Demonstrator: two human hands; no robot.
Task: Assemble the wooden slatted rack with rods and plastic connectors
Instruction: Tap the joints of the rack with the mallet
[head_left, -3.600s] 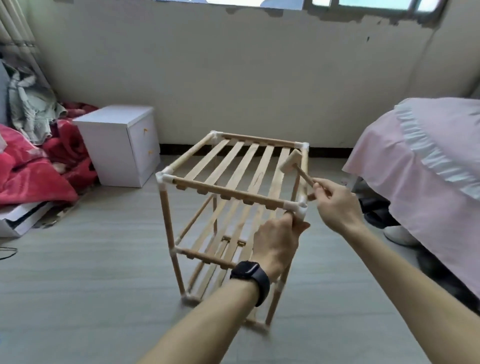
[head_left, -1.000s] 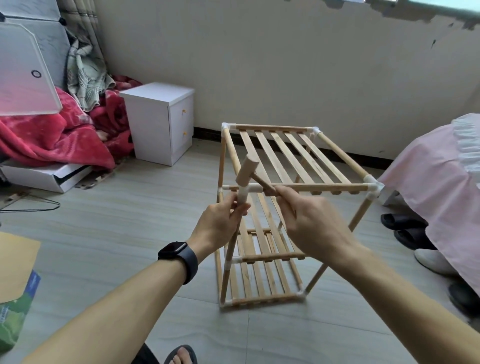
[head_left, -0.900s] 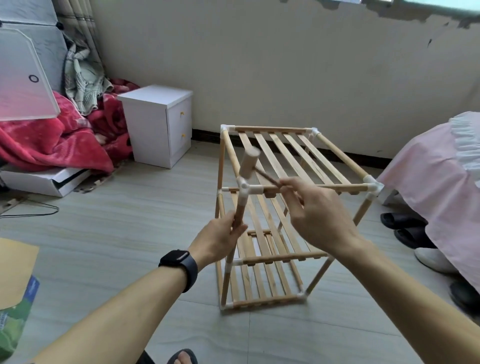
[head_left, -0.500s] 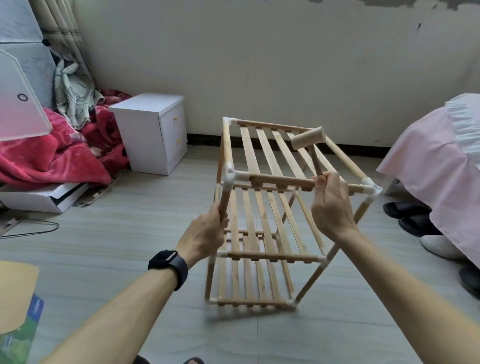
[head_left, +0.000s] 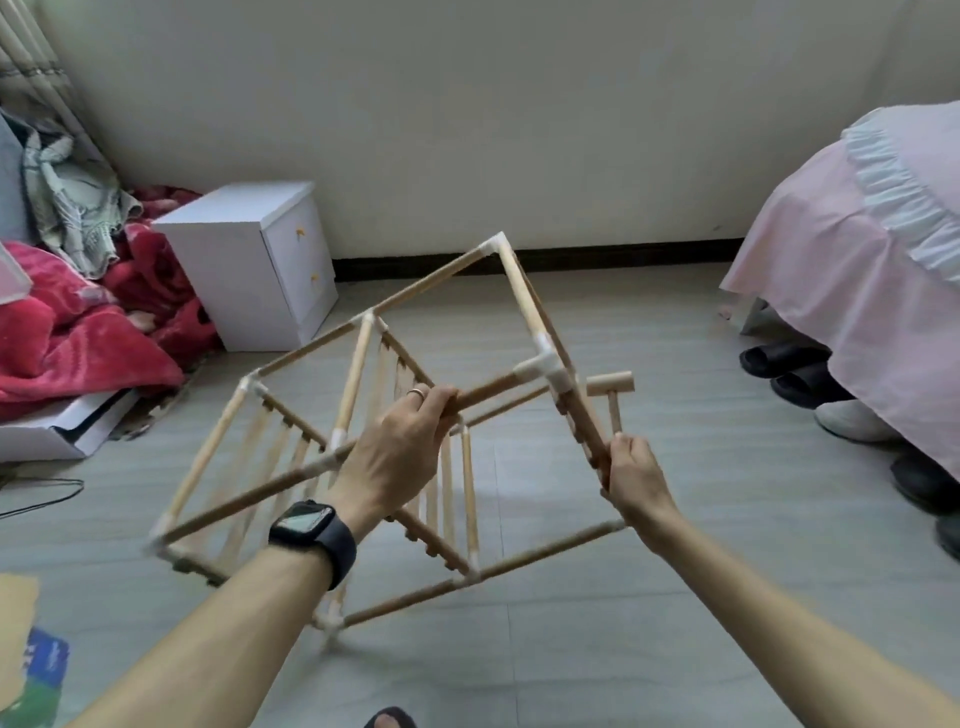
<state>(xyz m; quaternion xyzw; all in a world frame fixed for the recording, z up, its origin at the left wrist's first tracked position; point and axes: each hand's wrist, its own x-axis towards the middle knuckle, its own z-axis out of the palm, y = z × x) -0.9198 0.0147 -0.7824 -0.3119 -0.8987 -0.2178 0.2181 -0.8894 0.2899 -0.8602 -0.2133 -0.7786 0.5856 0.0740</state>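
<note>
1. Rack (head_left: 522, 296) sat tipped at centre frame, one corner on the floor (head_left: 675, 623).
2. Left hand (head_left: 395, 457) wrapped tight round an upper rod (head_left: 488, 392).
3. Right hand (head_left: 634, 475), right of centre, clutched the mallet (head_left: 610, 386) by its handle, against the rack's rail.
4. Mallet stood head-up beside a white connector (head_left: 545, 371).

Bare floor (head_left: 649, 519) surrounds the tilted rack (head_left: 522, 296), hemmed by the cabinet (head_left: 234, 270) left and bed (head_left: 872, 291) right.

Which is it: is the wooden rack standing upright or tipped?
Tipped: the rack slants, shelves near vertical. The left hand grips a rod; the right hand, holding the mallet, steadies it.
</note>
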